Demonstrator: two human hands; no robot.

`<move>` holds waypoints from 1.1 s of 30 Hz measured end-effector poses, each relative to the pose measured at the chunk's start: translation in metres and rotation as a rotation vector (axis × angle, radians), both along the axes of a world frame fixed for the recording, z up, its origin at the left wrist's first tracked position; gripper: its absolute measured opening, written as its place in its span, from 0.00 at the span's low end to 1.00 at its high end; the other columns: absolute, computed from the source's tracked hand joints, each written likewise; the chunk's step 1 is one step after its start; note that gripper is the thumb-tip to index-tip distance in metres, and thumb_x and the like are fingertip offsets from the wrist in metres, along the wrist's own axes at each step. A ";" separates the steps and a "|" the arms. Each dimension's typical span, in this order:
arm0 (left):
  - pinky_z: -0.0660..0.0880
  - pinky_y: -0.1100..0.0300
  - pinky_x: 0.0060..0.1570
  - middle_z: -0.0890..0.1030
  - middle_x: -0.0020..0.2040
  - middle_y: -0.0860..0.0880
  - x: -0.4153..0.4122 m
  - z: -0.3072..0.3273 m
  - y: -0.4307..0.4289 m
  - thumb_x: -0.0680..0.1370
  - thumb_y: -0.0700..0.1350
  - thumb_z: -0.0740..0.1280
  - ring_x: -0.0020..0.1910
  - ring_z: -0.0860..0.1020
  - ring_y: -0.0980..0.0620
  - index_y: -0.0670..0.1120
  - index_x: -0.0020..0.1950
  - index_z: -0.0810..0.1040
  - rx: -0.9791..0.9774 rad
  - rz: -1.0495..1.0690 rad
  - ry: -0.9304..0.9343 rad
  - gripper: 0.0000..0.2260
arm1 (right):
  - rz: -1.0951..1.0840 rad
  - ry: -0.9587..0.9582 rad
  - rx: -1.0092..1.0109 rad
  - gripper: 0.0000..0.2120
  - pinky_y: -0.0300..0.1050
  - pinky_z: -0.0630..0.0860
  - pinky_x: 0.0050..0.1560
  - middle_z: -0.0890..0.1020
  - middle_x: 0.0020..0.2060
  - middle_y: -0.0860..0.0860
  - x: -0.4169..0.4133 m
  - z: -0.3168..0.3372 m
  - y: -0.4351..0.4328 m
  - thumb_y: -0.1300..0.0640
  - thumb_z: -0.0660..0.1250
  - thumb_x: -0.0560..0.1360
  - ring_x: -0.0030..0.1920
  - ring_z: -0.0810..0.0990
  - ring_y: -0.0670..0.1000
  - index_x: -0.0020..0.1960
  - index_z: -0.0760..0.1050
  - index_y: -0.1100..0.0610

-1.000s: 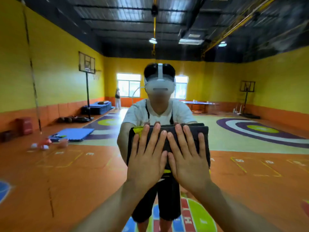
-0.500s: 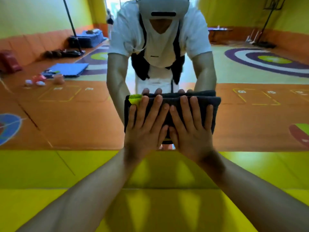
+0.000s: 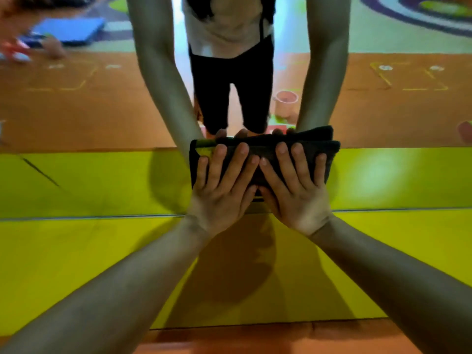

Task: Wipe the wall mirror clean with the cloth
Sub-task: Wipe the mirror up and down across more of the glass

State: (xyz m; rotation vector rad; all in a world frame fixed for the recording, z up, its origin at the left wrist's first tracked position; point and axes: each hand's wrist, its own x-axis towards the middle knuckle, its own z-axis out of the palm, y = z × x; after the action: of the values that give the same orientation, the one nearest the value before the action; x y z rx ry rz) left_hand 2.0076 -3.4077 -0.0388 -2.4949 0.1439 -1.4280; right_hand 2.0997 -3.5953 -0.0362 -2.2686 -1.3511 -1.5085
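Fingers (image 3: 235,162) straight & spread on both hands, gripping nothing. Your L hand (image 3: 222,198) & R hand (image 3: 296,198) lie flat side by side, pressing the dark folded cloth (image 3: 265,146) against the mirror (image 3: 76,111), low down, right where the yellow panel (image 3: 76,251) starts.

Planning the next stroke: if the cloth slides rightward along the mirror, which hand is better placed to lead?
Right. The right hand lies flat on the right half of the cloth, nearest that side; the left hand covers its left half, likely trailing.
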 end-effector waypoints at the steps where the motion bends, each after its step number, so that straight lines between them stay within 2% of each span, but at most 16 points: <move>1: 0.37 0.42 0.80 0.40 0.84 0.44 -0.002 -0.014 -0.001 0.84 0.57 0.58 0.83 0.39 0.39 0.45 0.85 0.46 -0.006 -0.002 0.021 0.35 | -0.006 0.006 -0.022 0.36 0.63 0.39 0.81 0.44 0.84 0.57 0.000 -0.014 -0.004 0.43 0.62 0.84 0.84 0.43 0.57 0.85 0.49 0.53; 5: 0.35 0.40 0.79 0.38 0.84 0.42 -0.002 -0.055 -0.004 0.84 0.59 0.56 0.82 0.37 0.36 0.43 0.85 0.43 0.048 0.035 0.075 0.37 | -0.020 -0.044 -0.090 0.35 0.61 0.43 0.82 0.47 0.84 0.56 0.005 -0.053 -0.018 0.42 0.64 0.84 0.84 0.47 0.56 0.84 0.54 0.52; 9: 0.34 0.35 0.77 0.34 0.82 0.39 0.002 -0.069 -0.021 0.85 0.63 0.52 0.80 0.34 0.33 0.41 0.84 0.39 -0.001 0.061 0.122 0.39 | -0.001 -0.106 -0.090 0.33 0.56 0.45 0.82 0.54 0.84 0.53 0.014 -0.061 -0.033 0.42 0.66 0.83 0.83 0.51 0.52 0.83 0.59 0.50; 12: 0.34 0.32 0.76 0.34 0.82 0.37 0.011 -0.073 -0.040 0.84 0.65 0.51 0.79 0.34 0.31 0.40 0.83 0.39 -0.012 0.054 0.140 0.40 | 0.000 -0.137 -0.138 0.36 0.53 0.45 0.82 0.52 0.84 0.52 0.026 -0.065 -0.054 0.44 0.70 0.81 0.83 0.52 0.51 0.83 0.58 0.49; 16: 0.33 0.32 0.76 0.33 0.81 0.36 0.031 -0.078 -0.083 0.84 0.63 0.51 0.79 0.32 0.29 0.39 0.83 0.38 -0.013 0.073 0.171 0.40 | -0.004 -0.133 -0.159 0.35 0.53 0.45 0.82 0.52 0.84 0.53 0.045 -0.068 -0.096 0.45 0.71 0.80 0.83 0.52 0.51 0.82 0.61 0.49; 21: 0.39 0.33 0.78 0.40 0.83 0.36 0.061 -0.084 -0.119 0.85 0.60 0.56 0.81 0.39 0.30 0.38 0.84 0.45 0.084 0.030 0.074 0.38 | 0.025 -0.163 -0.267 0.39 0.53 0.44 0.82 0.50 0.84 0.53 0.078 -0.061 -0.154 0.49 0.73 0.79 0.83 0.50 0.52 0.83 0.58 0.49; 24: 0.44 0.35 0.79 0.45 0.84 0.38 0.072 -0.078 -0.124 0.85 0.60 0.54 0.82 0.44 0.33 0.40 0.84 0.48 0.131 0.027 -0.008 0.35 | 0.020 -0.218 -0.316 0.36 0.53 0.44 0.82 0.48 0.84 0.53 0.087 -0.047 -0.165 0.51 0.68 0.82 0.84 0.49 0.52 0.84 0.54 0.49; 28: 0.47 0.38 0.80 0.49 0.85 0.42 0.084 -0.032 -0.130 0.85 0.61 0.53 0.83 0.48 0.36 0.42 0.84 0.52 0.110 0.035 -0.054 0.34 | 0.038 -0.253 -0.289 0.29 0.53 0.44 0.83 0.50 0.84 0.53 0.095 0.001 -0.168 0.57 0.58 0.84 0.83 0.51 0.52 0.84 0.56 0.49; 31: 0.46 0.37 0.80 0.49 0.85 0.41 0.082 0.044 -0.140 0.84 0.61 0.57 0.82 0.49 0.35 0.42 0.84 0.51 0.069 0.026 -0.016 0.35 | 0.074 -0.248 -0.219 0.27 0.54 0.48 0.82 0.54 0.84 0.53 0.102 0.071 -0.170 0.57 0.56 0.84 0.83 0.55 0.52 0.83 0.59 0.49; 33: 0.44 0.37 0.80 0.48 0.84 0.41 0.085 0.110 -0.144 0.85 0.60 0.55 0.82 0.48 0.34 0.42 0.83 0.52 0.088 0.039 -0.017 0.34 | 0.067 -0.243 -0.162 0.26 0.55 0.48 0.82 0.55 0.84 0.53 0.104 0.128 -0.169 0.54 0.55 0.86 0.82 0.57 0.52 0.83 0.57 0.49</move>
State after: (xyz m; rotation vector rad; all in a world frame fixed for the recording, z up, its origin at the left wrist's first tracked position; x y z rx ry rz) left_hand 2.0928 -3.5517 0.0712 -2.4008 0.1503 -1.3963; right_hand 2.2040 -3.7646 0.0919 -2.1580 -1.6511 -1.7582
